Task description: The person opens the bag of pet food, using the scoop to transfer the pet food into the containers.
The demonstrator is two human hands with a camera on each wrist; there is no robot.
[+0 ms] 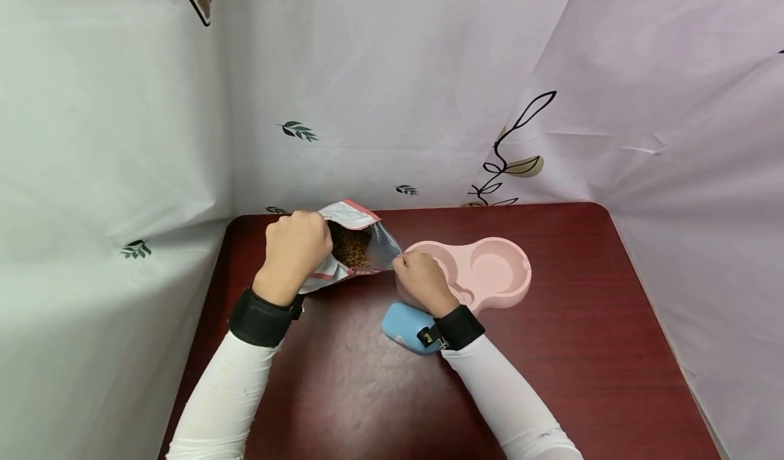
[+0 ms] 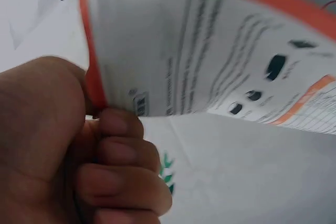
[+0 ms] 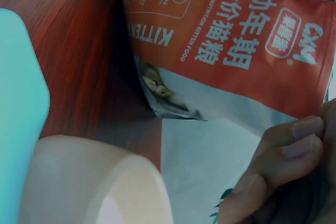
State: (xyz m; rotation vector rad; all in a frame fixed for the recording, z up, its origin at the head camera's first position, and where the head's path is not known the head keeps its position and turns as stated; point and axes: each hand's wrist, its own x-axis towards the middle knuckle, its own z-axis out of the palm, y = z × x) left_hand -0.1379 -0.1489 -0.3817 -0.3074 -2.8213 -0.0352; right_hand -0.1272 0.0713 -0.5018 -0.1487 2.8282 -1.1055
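A bag of kitten food [image 1: 352, 216] stands with its mouth spread wide, and brown kibble [image 1: 350, 245] shows inside. My left hand [image 1: 298, 245] pinches its left edge; in the left wrist view the thumb and curled index finger of that hand [image 2: 100, 145] grip the orange-trimmed corner. At the opposite edge, my right hand [image 1: 422, 280] pinches the other corner. The right wrist view shows the orange printed front of the bag [image 3: 226, 30] with the right hand's fingers [image 3: 294, 150] at its lower corner.
A pink double bowl [image 1: 499, 269] sits right beside and partly behind the right hand. Under the right wrist lies a light blue object [image 1: 407, 324], its kind unclear. Both rest on the dark red table [image 1: 588, 351], with white patterned cloth [image 1: 392, 92] hanging behind it.
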